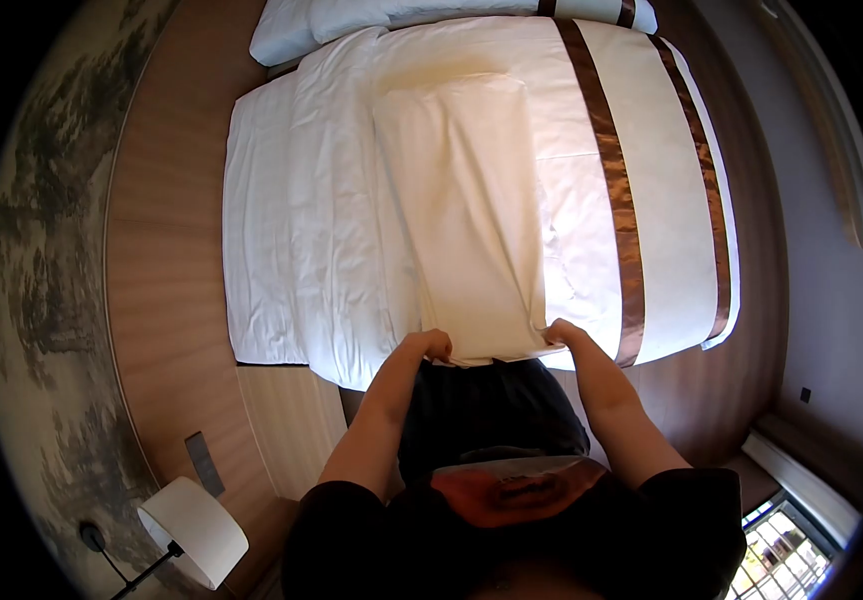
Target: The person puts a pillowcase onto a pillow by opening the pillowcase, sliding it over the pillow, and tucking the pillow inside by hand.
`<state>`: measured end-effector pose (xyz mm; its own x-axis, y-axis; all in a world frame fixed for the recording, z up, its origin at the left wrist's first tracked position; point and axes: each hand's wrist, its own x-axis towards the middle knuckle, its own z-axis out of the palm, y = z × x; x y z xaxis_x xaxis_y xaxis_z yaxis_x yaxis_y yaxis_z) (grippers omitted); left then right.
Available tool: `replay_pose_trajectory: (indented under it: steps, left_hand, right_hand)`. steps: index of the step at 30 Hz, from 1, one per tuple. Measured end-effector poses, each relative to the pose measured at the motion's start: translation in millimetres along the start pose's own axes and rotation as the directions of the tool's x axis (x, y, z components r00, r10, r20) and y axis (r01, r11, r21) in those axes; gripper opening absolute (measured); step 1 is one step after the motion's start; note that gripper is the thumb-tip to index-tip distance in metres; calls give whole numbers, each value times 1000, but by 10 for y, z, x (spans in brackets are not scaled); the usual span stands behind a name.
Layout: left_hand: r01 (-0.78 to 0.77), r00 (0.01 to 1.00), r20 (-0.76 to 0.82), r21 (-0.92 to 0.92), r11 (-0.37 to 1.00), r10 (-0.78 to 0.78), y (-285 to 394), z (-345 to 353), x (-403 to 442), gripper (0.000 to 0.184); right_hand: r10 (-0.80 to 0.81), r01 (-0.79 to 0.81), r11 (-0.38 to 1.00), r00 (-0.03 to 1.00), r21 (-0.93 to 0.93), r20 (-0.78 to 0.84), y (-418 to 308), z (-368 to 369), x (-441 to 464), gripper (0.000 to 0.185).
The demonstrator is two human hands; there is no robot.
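Note:
A long cream cloth [471,220] lies stretched over the white bedding, with soft creases running along its length. My left hand [436,345] is closed on its near left corner. At the near right corner, my right hand [561,332] grips the same cloth, fingers curled around the edge. The near edge is pulled fairly straight between both hands, just in front of my dark trousers [491,405]. Beneath the cloth is a white duvet [326,210] on the bed; whether the cloth is one layer or two, I cannot tell.
A bed runner [661,190] with brown satin bands crosses the bed on the right. Another white bed [351,22] stands beyond. A wall lamp [196,530] with a white shade is at lower left, and a window [789,548] at lower right.

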<state>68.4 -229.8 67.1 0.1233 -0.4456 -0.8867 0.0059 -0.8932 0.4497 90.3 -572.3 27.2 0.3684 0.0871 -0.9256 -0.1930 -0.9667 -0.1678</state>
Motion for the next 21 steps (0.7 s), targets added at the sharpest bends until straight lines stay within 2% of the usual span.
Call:
replay_pose_trajectory:
  steps: [1,2,4,5,6,7,9,10,12,14,16,17,18,20,21]
  left_hand:
    - [9,999,38,-17,1000,-8,-17,-7,9,24]
    - [-34,998,-49,20,999,35,-44,-22,7,24]
    - [-112,967,-215,108,988,133,-155,-47,40,25]
    - [-62,936,-347,21,998,66,-231,-95,65,25]
    - [-23,886,-464,-73,997,-14,-302,-176,71,26]
    - [4,819,-565,-172,985,-102,-330,-280,48,27]
    - [23,652,-724,-277,960,-225,-334,-534,-24,24]
    - [35,582,-759,-335,942,-292,-335,-680,-46,23]
    - [-1,414,-827,-418,909,-380,-416,-966,13,27]
    - [-89,218,-878,-453,887,-427,-553,-1245,156,39]
    - [-414,343,-726,-686,598,-596,-423,-1582,60,52]
    - [-533,430,-637,-751,389,-640,-381,-1731,32,59]
    - [-612,488,-612,-748,256,-622,-421,-1835,66,62]
    - [-713,593,-579,-700,-32,-560,-502,-2036,119,68]
    - [-785,549,-577,-605,-136,-604,-384,-2136,69,53]
  right_hand:
    - [-4,8,996,999,-88,53,14,-22,71,35]
    - [-4,21,985,995,-173,102,21,-41,139,38]
    - [23,-19,1000,974,16,-224,-22,-107,128,48]
    - [59,-17,993,925,115,-376,-38,-138,127,53]
    - [15,97,974,875,206,-484,-94,-269,52,63]
    - [-38,273,923,765,270,-643,-151,-381,86,56]
    - [-7,400,834,696,379,-718,-254,-657,167,47]
    - [36,394,817,693,421,-720,-327,-801,226,42]
    - [154,309,526,882,793,-446,-684,-1291,-129,45]
    - [148,392,196,894,899,-422,-838,-1520,-6,48]
    - [109,417,-127,908,900,-405,-971,-1696,130,46]
    - [76,407,-272,912,872,-402,-1041,-1771,182,42]
    - [43,382,-410,915,828,-401,-1097,-1821,226,38]
    - [-9,368,-492,904,789,-427,-1166,-1923,282,35]
    - [-30,356,-512,902,782,-430,-1183,-1949,329,36]
